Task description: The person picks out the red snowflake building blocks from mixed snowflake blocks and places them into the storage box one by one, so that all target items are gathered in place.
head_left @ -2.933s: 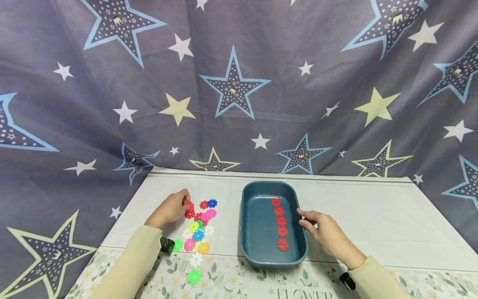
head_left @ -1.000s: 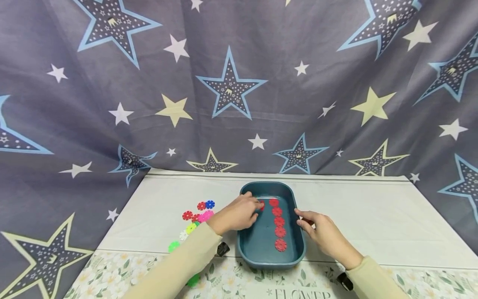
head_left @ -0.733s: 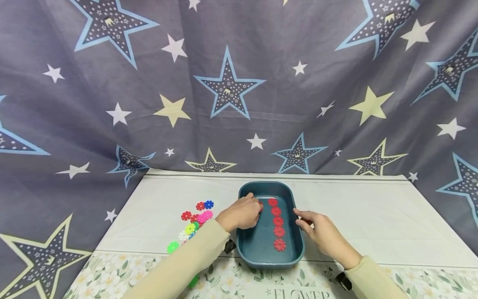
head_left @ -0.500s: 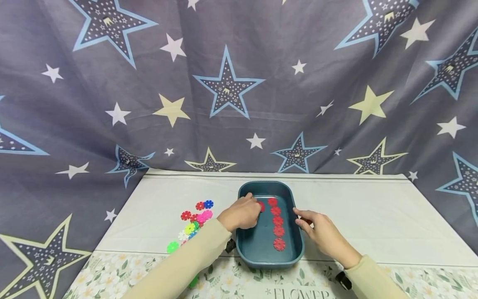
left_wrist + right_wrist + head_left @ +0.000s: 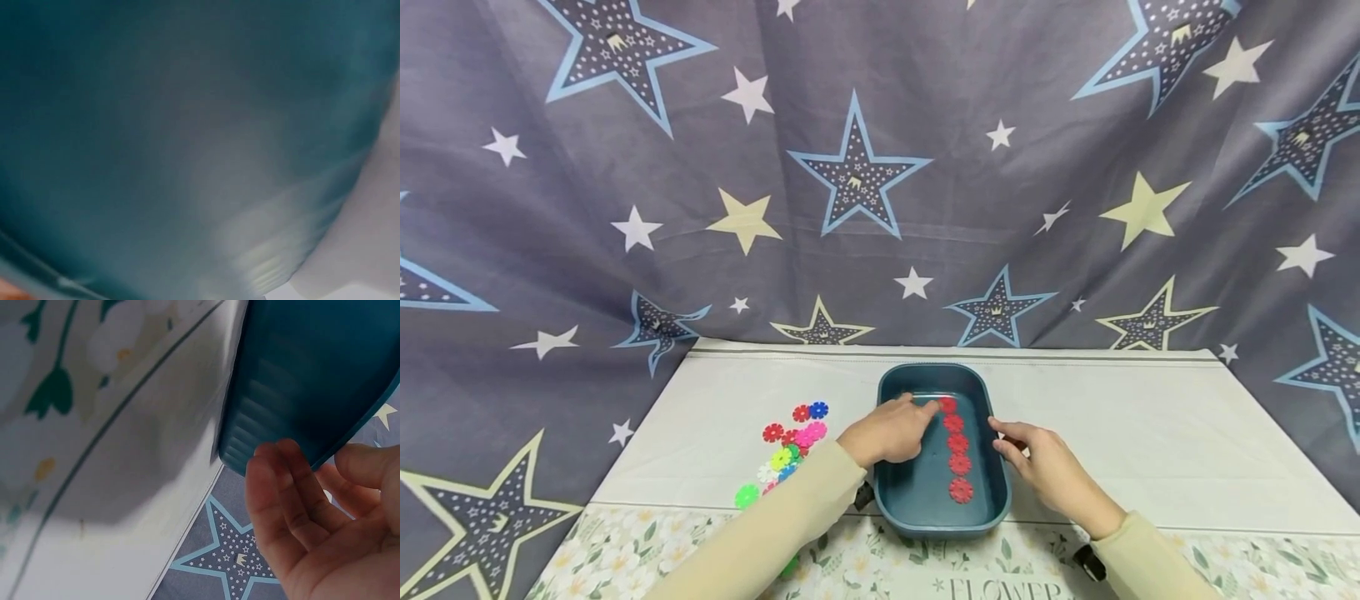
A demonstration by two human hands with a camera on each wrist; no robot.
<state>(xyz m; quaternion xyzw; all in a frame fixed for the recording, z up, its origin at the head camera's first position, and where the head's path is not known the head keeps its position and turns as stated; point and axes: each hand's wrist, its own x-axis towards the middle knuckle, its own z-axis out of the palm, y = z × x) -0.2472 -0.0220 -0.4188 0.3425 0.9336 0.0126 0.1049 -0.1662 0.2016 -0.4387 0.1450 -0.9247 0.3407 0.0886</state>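
A dark teal plastic tub (image 5: 936,500) stands on the table, with a row of several red snowflake discs (image 5: 959,464) along the right of its floor. My left hand (image 5: 891,429) reaches in over the tub's left wall. Its index finger points right, fingertip close to the farthest red disc (image 5: 947,405); what lies beneath this hand is hidden. In the left wrist view, only the tub's blurred teal surface (image 5: 156,125) fills most of the picture. My right hand (image 5: 1048,467) holds the tub's right rim; the right wrist view shows the fingers (image 5: 269,481) against its outer wall.
Left of the tub lies a loose cluster of snowflake discs in red, blue, pink (image 5: 811,432), yellow, white and green. One green disc (image 5: 747,497) sits apart, near the left sleeve. A star-printed curtain (image 5: 857,250) hangs behind the table.
My left hand moved from the disc cluster into the tub with a red disc. That disc, visible by the fingers half a second ago, is now covered as the index finger extends right. Right hand stayed.
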